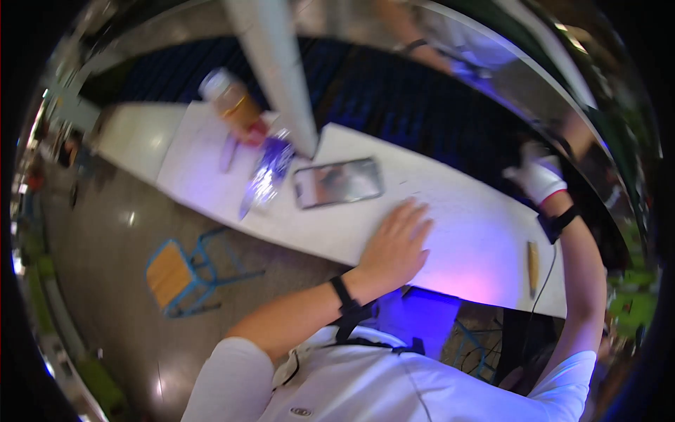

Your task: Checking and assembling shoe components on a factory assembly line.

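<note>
My bare left hand lies over the white tabletop, open, its fingers stretched out and slightly blurred. Just beyond its fingertips is a smartphone, lying flat with a picture on its screen. On the right, my right hand wears a white glove with a red cuff and reaches over the dark surface past the table edge. Its thumb stands apart from the blurred fingers, and no held thing shows. A yellow-handled tool rests on the table between my two arms.
Left of the phone are a shiny plastic packet and a bottle with amber contents. A pale upright post rises at the far table edge. A blue-framed stool stands on the floor at left. Across the dark surface, another person's arm is visible.
</note>
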The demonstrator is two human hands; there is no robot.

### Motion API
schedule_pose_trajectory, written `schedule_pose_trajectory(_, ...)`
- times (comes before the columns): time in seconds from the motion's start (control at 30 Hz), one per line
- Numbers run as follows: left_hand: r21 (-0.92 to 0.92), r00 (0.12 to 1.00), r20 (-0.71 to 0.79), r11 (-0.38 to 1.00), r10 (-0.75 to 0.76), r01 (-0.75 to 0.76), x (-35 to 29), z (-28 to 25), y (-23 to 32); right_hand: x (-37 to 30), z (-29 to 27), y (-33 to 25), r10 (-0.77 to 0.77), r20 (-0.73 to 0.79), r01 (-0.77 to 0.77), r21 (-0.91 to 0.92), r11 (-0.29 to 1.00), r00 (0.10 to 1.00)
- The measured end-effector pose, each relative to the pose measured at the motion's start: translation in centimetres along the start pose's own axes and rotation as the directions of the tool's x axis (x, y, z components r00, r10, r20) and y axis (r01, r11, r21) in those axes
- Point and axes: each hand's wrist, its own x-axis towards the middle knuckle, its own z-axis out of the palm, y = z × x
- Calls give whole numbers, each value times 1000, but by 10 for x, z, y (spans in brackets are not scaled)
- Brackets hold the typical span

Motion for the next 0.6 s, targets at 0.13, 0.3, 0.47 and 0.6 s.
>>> schedule_pose_trajectory(0.13,-22,999,-19,999,35,-35,15,-13,26,-68,-85,-69,-800,-365,853,-29,521,476)
schedule_pose_trajectory(0.3,-256,992,66,959,-109,123,13,12,47,-27,-161,-28,-443,-661,573,-23,819,606)
schedule_pose_trajectory(0.47,-334,981,-85,933,-174,137,-4,49,49,44,-172,37,168,-442,72,477,876,881)
schedule_pose_trajectory(0.6,-257,977,-133,958,-164,126,-11,60,52,36,-174,36,254,-422,31,562,827,871)
